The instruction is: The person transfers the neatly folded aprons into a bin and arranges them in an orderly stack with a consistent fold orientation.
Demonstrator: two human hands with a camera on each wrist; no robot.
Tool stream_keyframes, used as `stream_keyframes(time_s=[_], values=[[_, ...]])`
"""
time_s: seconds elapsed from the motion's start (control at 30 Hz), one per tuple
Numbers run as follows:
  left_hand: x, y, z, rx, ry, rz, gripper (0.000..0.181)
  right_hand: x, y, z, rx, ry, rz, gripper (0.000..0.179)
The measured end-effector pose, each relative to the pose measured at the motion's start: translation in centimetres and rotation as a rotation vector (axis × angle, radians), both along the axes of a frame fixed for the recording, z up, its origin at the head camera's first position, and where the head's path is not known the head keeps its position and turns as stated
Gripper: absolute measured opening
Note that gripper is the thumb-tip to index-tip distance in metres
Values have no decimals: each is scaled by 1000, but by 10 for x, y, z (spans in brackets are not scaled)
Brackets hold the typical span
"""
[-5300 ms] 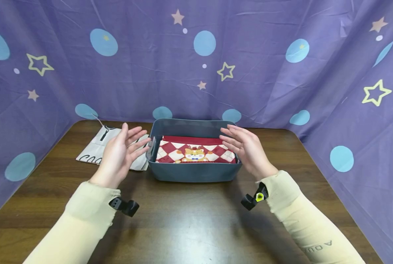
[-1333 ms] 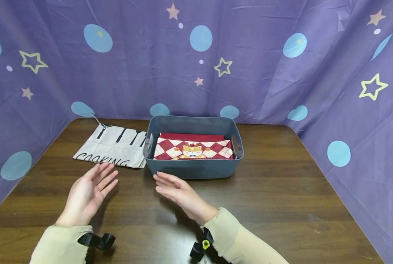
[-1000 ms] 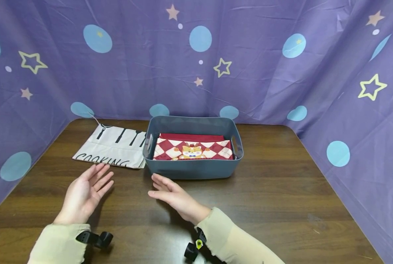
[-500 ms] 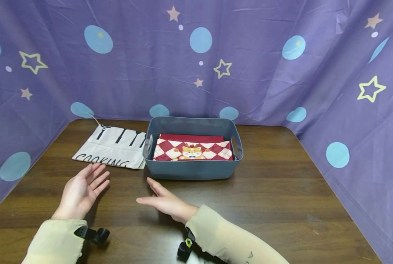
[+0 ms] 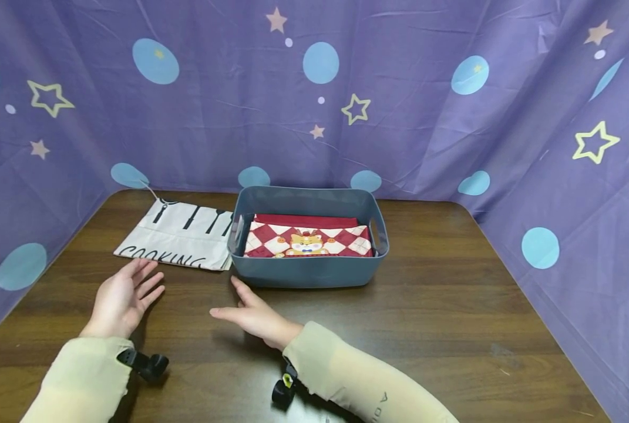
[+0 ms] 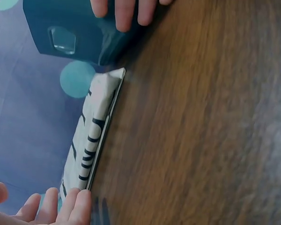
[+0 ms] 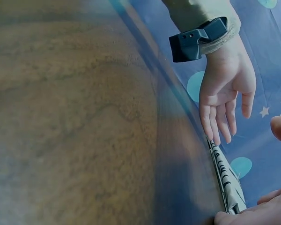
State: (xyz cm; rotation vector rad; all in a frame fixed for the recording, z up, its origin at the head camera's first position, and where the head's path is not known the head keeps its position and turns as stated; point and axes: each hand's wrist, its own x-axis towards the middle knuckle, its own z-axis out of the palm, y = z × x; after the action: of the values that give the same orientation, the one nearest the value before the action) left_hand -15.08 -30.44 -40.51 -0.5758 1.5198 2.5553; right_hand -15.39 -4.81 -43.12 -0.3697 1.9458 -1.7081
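Note:
A folded white cloth (image 5: 179, 235), printed with black utensils and the word COOKING, lies flat at the back left of the table. My left hand (image 5: 117, 299) is in front of it, palm turned inward, fingers extended, fingertips right at its front edge. My right hand (image 5: 256, 314) hovers before the bin's front left corner, thumb spread from the fingers, holding nothing. In the left wrist view the cloth's thick folded edge (image 6: 91, 145) runs between the two hands. The right wrist view shows the left fingers (image 7: 220, 122) at the cloth's far end.
A blue-grey plastic bin (image 5: 306, 273) with side handle holes stands beside the cloth, close to its right edge. Inside lies a folded red and white diamond-patterned cloth (image 5: 266, 235) with a cartoon dog. A purple star-print curtain (image 5: 409, 129) encloses the wooden table (image 5: 441, 329).
Earlier both hands were raised beside the bin; they have since come down and left. Over the last second both drifted further left, and the right thumb spread from the fingers. Cloth and bin stayed put.

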Motion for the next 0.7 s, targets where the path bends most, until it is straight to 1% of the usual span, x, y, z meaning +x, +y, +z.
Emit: stream_keyframes(time_s=[0.07,0.13,0.37,0.47,0.63,0.7], values=[[-2,-1,1,-24,-28,0,62,-2,-1,0,9,-2,0,82],[-5,-2,2,-41,-52,4,69,-4,-3,0,14,-3,-4,82],[-10,-6,1,-53,-128,104,63,-6,-9,0,19,11,-19,85],[-13,-10,1,-50,-134,136,64,-8,-12,0,25,16,-30,86],[-17,-20,1,-6,-123,193,66,-11,-18,-1,24,20,-47,86],[-18,-23,1,2,-121,201,65,-13,-20,-1,24,29,-52,86]])
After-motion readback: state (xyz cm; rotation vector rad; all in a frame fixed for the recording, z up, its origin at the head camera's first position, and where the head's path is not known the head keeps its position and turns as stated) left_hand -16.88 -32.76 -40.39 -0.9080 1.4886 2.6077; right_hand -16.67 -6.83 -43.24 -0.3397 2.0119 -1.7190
